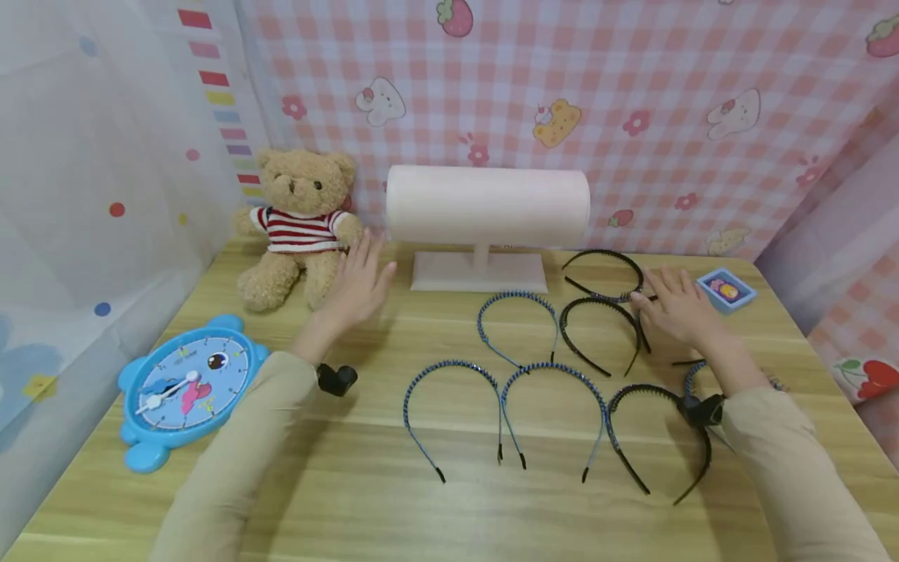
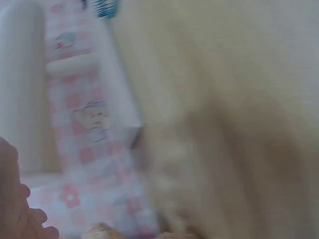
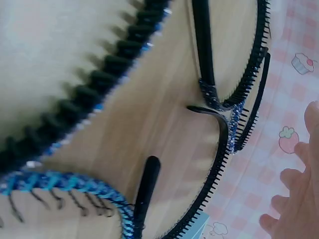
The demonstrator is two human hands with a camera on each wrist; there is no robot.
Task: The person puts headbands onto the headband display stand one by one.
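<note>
Gloss and fuzz
My black headbands (image 3: 104,77) look plastic, glitter-trimmed; the clock (image 1: 211,390) glossy plastic, the bear (image 1: 298,230) rough plush, the tabletop (image 1: 351,499) smooth wood grain, my sleeves (image 1: 228,457) matt cloth.

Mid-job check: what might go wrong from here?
1. The black headbands crowd together near the right hand, so lifting one could drag a neighbour.
2. A blue headband lies partly hidden beneath the right arm; lowering the arm might shift it.
3. The left hand is right beside the bear and may nudge it.
</note>
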